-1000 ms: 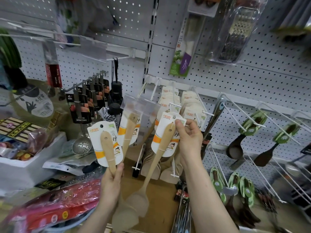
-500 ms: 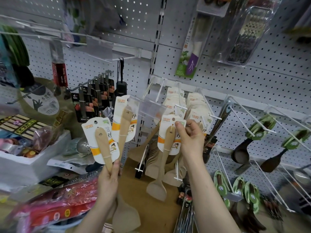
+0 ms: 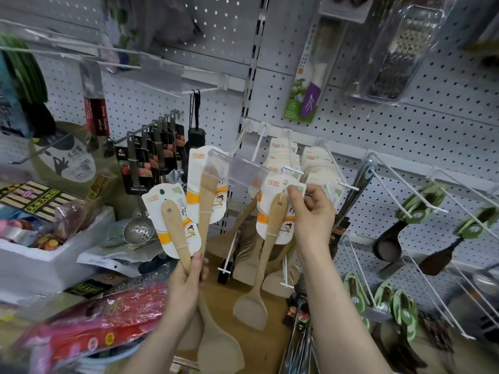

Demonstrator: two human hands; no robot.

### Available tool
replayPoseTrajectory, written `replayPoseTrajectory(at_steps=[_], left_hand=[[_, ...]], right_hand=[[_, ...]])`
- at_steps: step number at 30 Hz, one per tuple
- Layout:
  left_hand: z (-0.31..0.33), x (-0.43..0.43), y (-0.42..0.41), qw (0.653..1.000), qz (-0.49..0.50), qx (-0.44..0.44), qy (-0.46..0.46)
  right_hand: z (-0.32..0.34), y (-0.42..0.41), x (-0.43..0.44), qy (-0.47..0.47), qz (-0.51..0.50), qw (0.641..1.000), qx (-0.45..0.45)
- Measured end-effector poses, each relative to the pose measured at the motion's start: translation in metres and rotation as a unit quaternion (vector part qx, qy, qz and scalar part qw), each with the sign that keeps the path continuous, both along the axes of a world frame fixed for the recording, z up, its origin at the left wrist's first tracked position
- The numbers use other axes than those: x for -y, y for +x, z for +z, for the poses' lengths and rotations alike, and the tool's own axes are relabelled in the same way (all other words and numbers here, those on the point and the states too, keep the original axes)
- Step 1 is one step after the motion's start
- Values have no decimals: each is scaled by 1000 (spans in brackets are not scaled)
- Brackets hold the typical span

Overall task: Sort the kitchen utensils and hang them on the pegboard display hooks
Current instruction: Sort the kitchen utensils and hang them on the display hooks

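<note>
My left hand (image 3: 187, 284) grips two wooden spatulas (image 3: 175, 225) by their handles, each on a white and orange card, fanned upward. My right hand (image 3: 313, 211) pinches the top corner of a third carded wooden spatula (image 3: 271, 233), its card hole close to the tip of a white pegboard hook (image 3: 293, 170). Several more of the same carded spatulas (image 3: 280, 157) hang on that hook and on the one to its right. A clear price tag holder (image 3: 237, 168) sits just left of the hook tip.
Dark spoons on green cards (image 3: 421, 209) hang on hooks to the right. Black-carded utensils (image 3: 151, 163) hang on a grey hook at left. A white foam box (image 3: 54, 263) of goods and red packets (image 3: 94, 327) lie lower left. A grater pack (image 3: 391, 49) hangs above.
My right hand has lifted its carded spatula upward, bringing the card hole close to the hook tip. My left hand has raised its two spatulas slightly.
</note>
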State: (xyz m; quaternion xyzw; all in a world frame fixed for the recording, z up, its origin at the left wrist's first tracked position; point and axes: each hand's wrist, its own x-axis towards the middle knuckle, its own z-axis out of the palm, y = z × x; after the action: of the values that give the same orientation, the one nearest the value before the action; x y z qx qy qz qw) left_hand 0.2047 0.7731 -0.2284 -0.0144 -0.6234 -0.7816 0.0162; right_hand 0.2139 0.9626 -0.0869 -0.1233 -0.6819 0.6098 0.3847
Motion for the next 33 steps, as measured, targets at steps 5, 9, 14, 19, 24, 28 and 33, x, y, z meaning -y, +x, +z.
replayPoseTrajectory(at_steps=[5,9,14,19,24,28,33], left_hand=[[-2,2,4,999,-32,5,-3],[-6,5,9,999,-44,6,-12],[-14,7,22,997,-72,23,-35],[-26,10,33,991,-120,47,-47],[-32,8,45,982,-162,51,-85],[-31,1,58,975,-195,47,-95],[-30,-7,75,965,-234,52,-106]], right_hand=[[1,-13,-2,15,-41,999,16],[2,-29,-4,65,-111,990,64],[1,-37,3,141,-188,969,73],[-8,-11,23,142,-175,974,5],[-4,28,47,23,-15,998,52],[-11,46,47,-81,34,995,55],[-20,72,40,-182,43,982,24]])
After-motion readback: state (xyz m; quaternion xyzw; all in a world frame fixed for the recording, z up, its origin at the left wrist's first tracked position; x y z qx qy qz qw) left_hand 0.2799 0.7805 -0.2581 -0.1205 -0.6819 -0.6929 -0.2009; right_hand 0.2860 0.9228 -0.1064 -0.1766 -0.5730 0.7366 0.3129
